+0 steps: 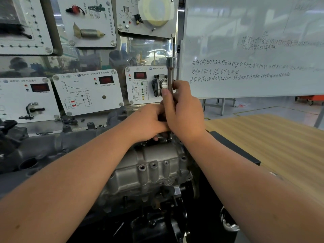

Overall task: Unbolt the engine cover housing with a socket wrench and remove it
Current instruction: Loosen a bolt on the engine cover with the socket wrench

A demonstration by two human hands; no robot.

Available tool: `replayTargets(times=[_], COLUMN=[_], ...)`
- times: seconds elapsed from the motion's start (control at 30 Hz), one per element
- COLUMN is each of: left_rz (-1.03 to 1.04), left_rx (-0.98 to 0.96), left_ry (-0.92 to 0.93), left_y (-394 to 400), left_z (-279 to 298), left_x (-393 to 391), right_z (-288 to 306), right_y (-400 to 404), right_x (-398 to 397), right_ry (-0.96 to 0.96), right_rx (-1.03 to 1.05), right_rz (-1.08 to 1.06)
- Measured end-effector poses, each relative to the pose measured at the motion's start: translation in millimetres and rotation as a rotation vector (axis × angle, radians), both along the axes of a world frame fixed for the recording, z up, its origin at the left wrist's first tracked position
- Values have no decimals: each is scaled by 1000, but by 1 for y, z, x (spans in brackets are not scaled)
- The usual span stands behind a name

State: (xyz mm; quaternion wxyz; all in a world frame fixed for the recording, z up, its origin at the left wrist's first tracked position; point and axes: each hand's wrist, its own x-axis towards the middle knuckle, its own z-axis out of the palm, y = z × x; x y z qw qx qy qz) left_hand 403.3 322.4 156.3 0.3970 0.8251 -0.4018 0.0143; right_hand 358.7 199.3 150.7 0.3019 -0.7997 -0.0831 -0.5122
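The right hand [182,111] was wrapped around the socket wrench [170,76], holding it straight up so its low end could sit on a bolt at the top of the engine cover housing [152,165]. The left hand [149,121] was curled close beside it, right against the tool, likely to keep it steady. What the left fingers pinched was hidden. The housing sat on the engine, near the wooden tabletop [273,137], apparently not yet off.

display panels [87,92] close behind engine [150,165], wooden table [280,146] open to R
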Motion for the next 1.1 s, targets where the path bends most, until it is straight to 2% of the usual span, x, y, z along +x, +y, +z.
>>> replayTargets(times=[0.4,0.6,0.8,1.1], left_rz=[13,-8,38,-12], left_rx=[6,5,35,5], left_ry=[-26,19,-20,33], left_y=[0,2,0,2], left_z=[2,2,4,6], left_x=[-3,-7,-6,-9], right_z=[-1,-1,0,-1], right_y=[1,-1,0,1], right_x=[-2,1,-2,0], right_ry=[-49,-31,-12,-54], right_rx=[-43,-15,-38,-30], right_rz=[-8,16,-6,18])
